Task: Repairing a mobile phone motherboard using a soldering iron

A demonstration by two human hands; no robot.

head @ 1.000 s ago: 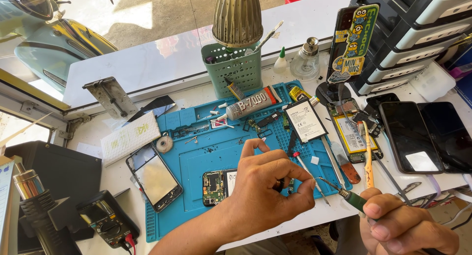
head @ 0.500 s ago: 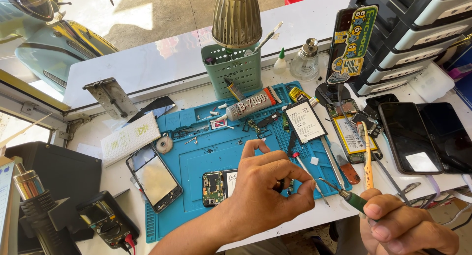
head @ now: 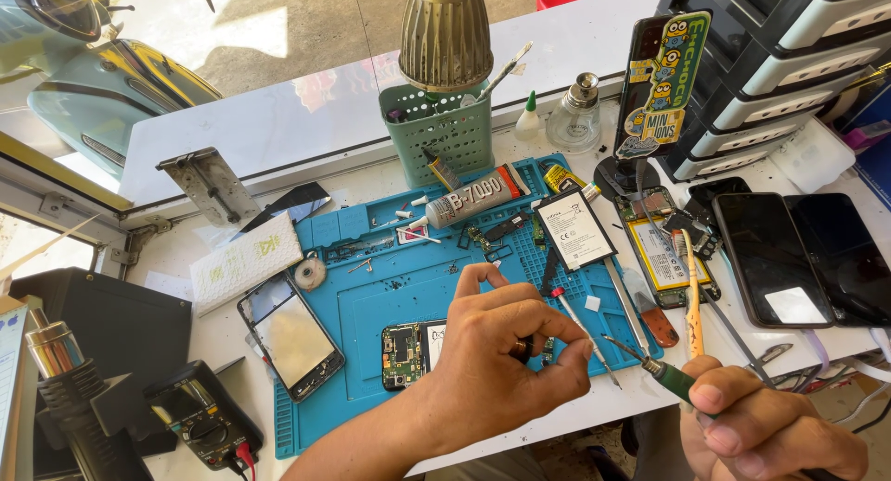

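Above the blue repair mat (head: 371, 295), the left hand (head: 506, 351) pinches a small dark part (head: 522, 349) between pressed fingertips, while the right hand (head: 770, 425) grips a green-handled screwdriver (head: 661, 370); I judge the tip may slip and flick the part away.

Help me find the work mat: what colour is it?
Blue, plain in the head view: the work mat.

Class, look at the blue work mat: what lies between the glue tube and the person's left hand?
In the head view, between the glue tube and the left hand lie small dark loose phone parts on the blue mat.
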